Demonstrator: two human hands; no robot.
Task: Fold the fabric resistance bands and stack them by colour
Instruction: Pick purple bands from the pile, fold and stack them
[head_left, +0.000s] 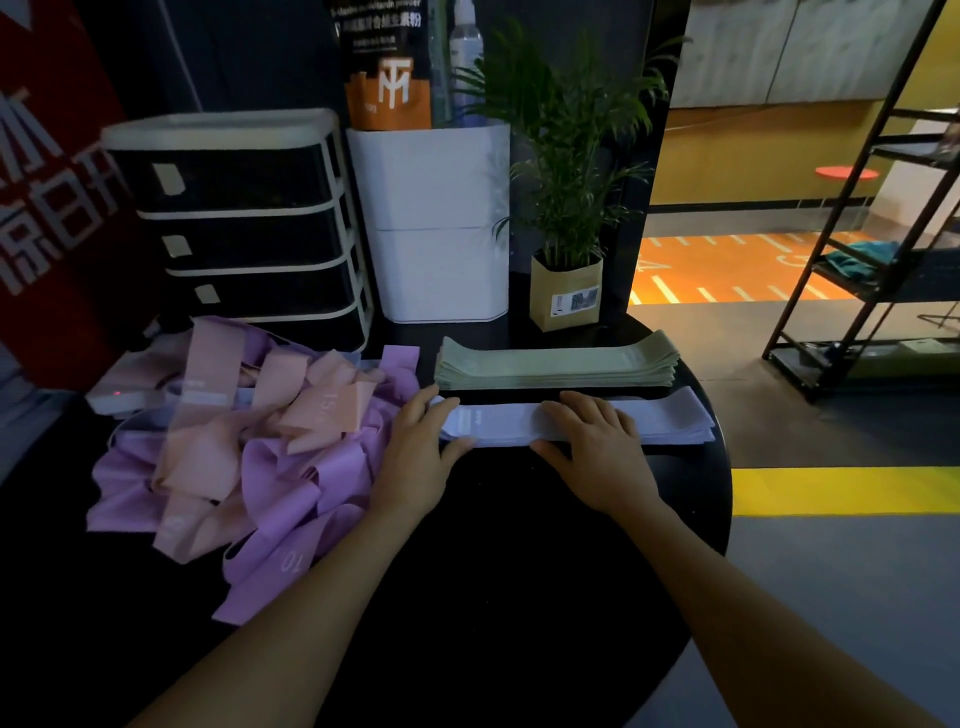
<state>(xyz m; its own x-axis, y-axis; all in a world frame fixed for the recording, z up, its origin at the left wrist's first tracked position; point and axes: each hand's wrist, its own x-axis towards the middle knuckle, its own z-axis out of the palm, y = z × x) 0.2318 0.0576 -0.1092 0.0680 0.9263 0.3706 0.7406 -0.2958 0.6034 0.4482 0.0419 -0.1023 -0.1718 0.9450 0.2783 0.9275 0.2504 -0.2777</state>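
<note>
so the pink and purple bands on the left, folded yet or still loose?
Still loose. The pink and purple bands lie in a tangled heap, unlike the flat green stack and the pale lavender stack beside it.

We see bare black bench (498, 519) at 6 o'clock, open for a hand to pass. At 9 o'clock a loose heap of pink and purple bands (249, 447) blocks the way. At 12 o'clock the green stack (556, 364), white bin (436, 223) and potted plant (566, 291) stand close; at 10, the drawer unit (244, 218).
</note>
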